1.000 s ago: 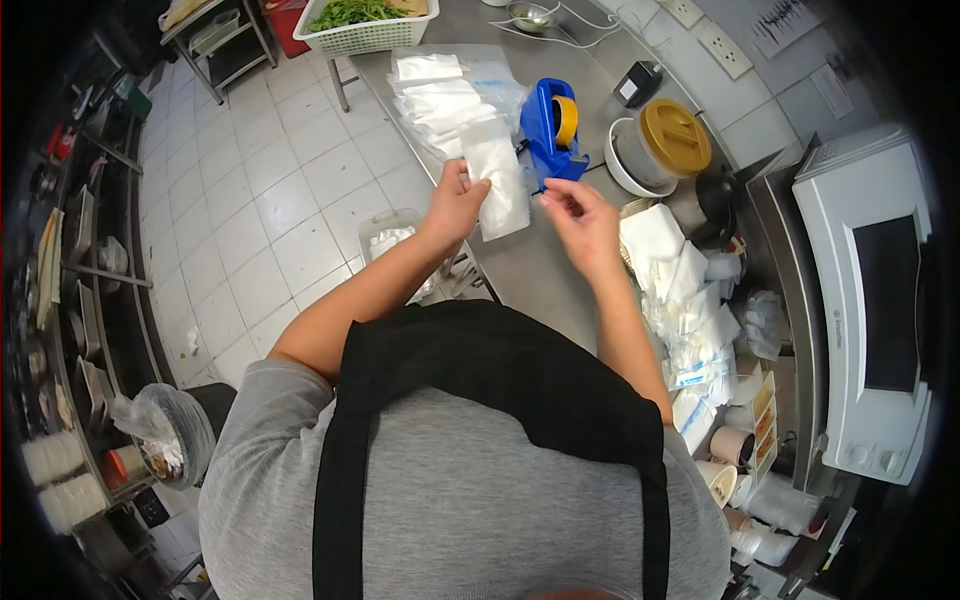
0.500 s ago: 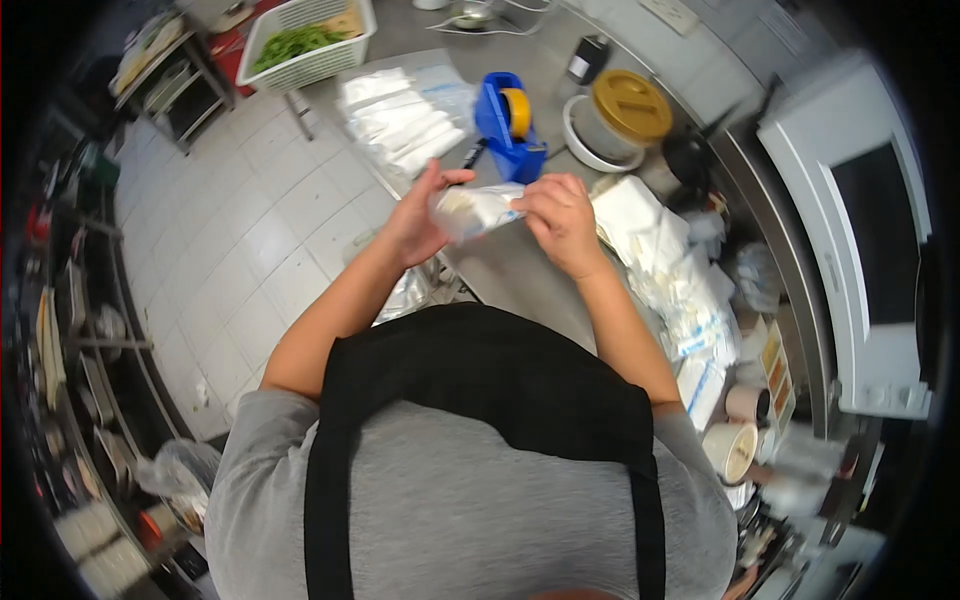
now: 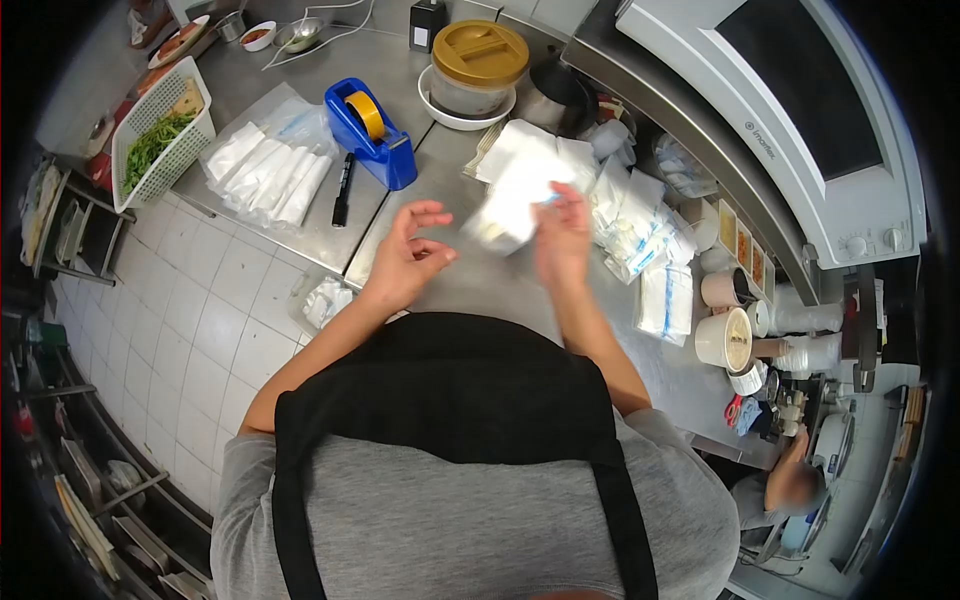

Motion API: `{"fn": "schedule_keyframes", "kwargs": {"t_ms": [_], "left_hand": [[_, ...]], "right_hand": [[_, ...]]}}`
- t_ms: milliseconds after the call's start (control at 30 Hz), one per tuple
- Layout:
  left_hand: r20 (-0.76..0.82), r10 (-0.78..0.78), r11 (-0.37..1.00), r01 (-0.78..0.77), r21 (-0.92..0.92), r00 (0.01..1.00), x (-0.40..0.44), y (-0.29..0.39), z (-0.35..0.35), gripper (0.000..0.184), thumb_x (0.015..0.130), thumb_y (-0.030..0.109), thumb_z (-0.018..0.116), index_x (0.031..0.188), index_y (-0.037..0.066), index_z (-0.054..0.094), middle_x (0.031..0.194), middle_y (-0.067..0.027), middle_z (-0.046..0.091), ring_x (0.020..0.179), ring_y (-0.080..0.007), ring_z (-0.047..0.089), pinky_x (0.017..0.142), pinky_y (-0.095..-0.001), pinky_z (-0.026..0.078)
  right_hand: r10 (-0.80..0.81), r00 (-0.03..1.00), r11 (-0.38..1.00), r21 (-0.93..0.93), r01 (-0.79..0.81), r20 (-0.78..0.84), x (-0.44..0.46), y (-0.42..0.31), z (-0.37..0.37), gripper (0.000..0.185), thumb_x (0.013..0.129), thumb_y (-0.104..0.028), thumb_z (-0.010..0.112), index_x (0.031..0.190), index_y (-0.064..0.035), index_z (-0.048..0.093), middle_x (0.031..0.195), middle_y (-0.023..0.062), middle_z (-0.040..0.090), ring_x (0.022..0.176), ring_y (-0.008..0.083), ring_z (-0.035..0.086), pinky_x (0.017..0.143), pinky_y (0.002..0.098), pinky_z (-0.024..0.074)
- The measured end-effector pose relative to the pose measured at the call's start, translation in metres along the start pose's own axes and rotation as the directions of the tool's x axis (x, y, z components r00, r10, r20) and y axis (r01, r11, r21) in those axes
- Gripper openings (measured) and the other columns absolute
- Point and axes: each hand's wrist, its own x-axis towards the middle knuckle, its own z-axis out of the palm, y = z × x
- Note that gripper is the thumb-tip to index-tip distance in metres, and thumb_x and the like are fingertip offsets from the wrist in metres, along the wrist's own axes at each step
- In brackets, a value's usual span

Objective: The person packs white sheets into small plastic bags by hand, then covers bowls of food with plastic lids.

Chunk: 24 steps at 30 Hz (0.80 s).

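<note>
My right hand (image 3: pixel 562 235) grips a white packet (image 3: pixel 512 205) by its right side, smeared by motion, above the steel counter and at the near edge of a heap of white packets (image 3: pixel 630 220). Empty, with fingers apart and curved, my left hand (image 3: pixel 408 258) hovers over the counter to the left of it. Beyond that hand lie a black marker (image 3: pixel 343 190) and a blue tape dispenser (image 3: pixel 390 160) with a yellow roll. White folded packets (image 3: pixel 270 175) rest in a row on clear plastic at the left.
A lidded tub (image 3: pixel 480 75) stands in a white bowl behind the heap. The white microwave (image 3: pixel 790 110) is at the upper right. At the far left is a basket of greens (image 3: pixel 160 140). Another person (image 3: pixel 780 490) is at the lower right, near red scissors (image 3: pixel 733 410).
The view has swung to the right. My left hand has let go of the packet, and my right hand has carried it rightward to the heap.
</note>
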Motion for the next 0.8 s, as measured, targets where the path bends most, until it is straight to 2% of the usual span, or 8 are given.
{"fn": "schedule_keyframes", "kwargs": {"t_ms": [133, 267, 300, 333, 367, 400, 567, 800], "left_hand": [[-0.093, 0.052, 0.998, -0.055, -0.03, 0.994, 0.009, -0.008, -0.03, 0.055, 0.077, -0.003, 0.065, 0.125, 0.007, 0.038, 0.12, -0.0128, 0.05, 0.081, -0.0129, 0.06, 0.075, -0.025, 0.049], [-0.233, 0.102, 0.995, -0.099, 0.025, 0.967, 0.014, -0.005, -0.064, 0.053, 0.079, -0.001, 0.064, 0.124, 0.007, 0.039, 0.119, -0.0132, 0.05, 0.08, -0.0138, 0.059, 0.073, -0.0259, 0.05], [-0.266, 0.12, 0.993, -0.114, 0.038, 0.957, 0.018, -0.009, -0.076, 0.053, 0.079, -0.001, 0.064, 0.125, 0.007, 0.039, 0.119, -0.0134, 0.05, 0.081, -0.0142, 0.059, 0.073, -0.0267, 0.05], [-0.291, 0.199, 0.977, -0.166, 0.137, 0.936, 0.023, -0.017, -0.089, 0.049, 0.078, 0.001, 0.065, 0.121, 0.006, 0.043, 0.114, -0.0099, 0.053, 0.083, -0.0137, 0.058, 0.071, -0.0278, 0.051], [-0.341, 0.245, 0.956, -0.167, 0.241, 0.908, 0.025, -0.015, -0.102, 0.045, 0.078, 0.002, 0.066, 0.118, 0.006, 0.046, 0.111, -0.0092, 0.054, 0.083, -0.0143, 0.058, 0.07, -0.0282, 0.051], [-0.378, 0.291, 0.926, -0.159, 0.343, 0.879, 0.028, -0.013, -0.114, 0.042, 0.077, 0.003, 0.067, 0.115, 0.006, 0.049, 0.108, -0.0086, 0.055, 0.083, -0.015, 0.058, 0.07, -0.0286, 0.051], [-0.546, 0.525, 0.648, 0.109, 0.753, 0.653, 0.061, -0.013, -0.223, 0.023, 0.075, 0.011, 0.07, 0.095, 0.008, 0.061, 0.097, -0.0117, 0.059, 0.083, -0.0243, 0.059, 0.073, -0.0347, 0.05], [-0.893, 0.335, 0.698, 0.558, 0.449, 0.299, 0.095, -0.033, -0.392, 0.042, 0.075, 0.031, 0.068, 0.109, 0.007, 0.061, 0.102, -0.0149, 0.063, 0.097, -0.0311, 0.06, 0.089, -0.0383, 0.046]], "right_hand": [[-0.217, 0.944, 0.967, -0.184, 0.174, -0.25, 0.062, -0.047, -0.088, 0.035, 0.078, 0.008, 0.06, 0.111, -0.0036, 0.057, 0.085, -0.0024, 0.051, 0.067, 0.0035, 0.047, 0.055, 0.0172, 0.0374], [-0.228, 0.955, 0.795, -0.602, 0.07, -0.189, 0.126, -0.03, -0.195, 0.034, 0.077, 0.002, 0.062, 0.111, -0.0001, 0.062, 0.066, -0.0064, 0.047, 0.054, 0.0044, 0.039, 0.049, 0.0193, 0.0307], [-0.404, 0.915, 0.327, -0.936, 0.128, -0.016, 0.147, -0.017, -0.225, 0.032, 0.075, -0.006, 0.065, 0.107, -0.0057, 0.066, 0.069, -0.0019, 0.053, 0.056, 0.0076, 0.044, 0.052, 0.0218, 0.0359], [-0.308, 0.95, 0.004, -0.999, 0.052, 0.049, 0.143, -0.029, -0.21, 0.031, 0.073, -0.015, 0.066, 0.104, -0.0123, 0.069, 0.077, 0.0059, 0.061, 0.069, 0.0168, 0.055, 0.064, 0.0296, 0.045], [-0.358, 0.871, -0.315, -0.922, 0.226, 0.336, 0.142, -0.028, -0.208, 0.032, 0.072, -0.018, 0.064, 0.104, -0.015, 0.069, 0.089, 0.0143, 0.064, 0.089, 0.0266, 0.057, 0.078, 0.0381, 0.046], [-0.381, 0.878, -0.365, -0.92, 0.144, 0.289, 0.138, -0.026, -0.2, 0.032, 0.071, -0.018, 0.062, 0.102, -0.0133, 0.069, 0.102, 0.0185, 0.061, 0.102, 0.0355, 0.052, 0.088, 0.0446, 0.0428], [-0.685, 0.625, -0.159, -0.915, 0.372, 0.373, 0.085, -0.037, -0.098, 0.03, 0.077, 0.002, 0.054, 0.101, -0.0102, 0.066, 0.115, 0.0204, 0.047, 0.098, 0.0328, 0.05, 0.082, 0.037, 0.0429], [-0.229, 0.845, 0.274, -0.801, 0.533, 0.483, 0.002, 0.031, -0.03, 0.018, 0.081, 0.003, 0.055, 0.095, -0.0049, 0.063, 0.105, 0.0136, 0.055, 0.101, 0.029, 0.052, 0.087, 0.0337, 0.0426]]}}
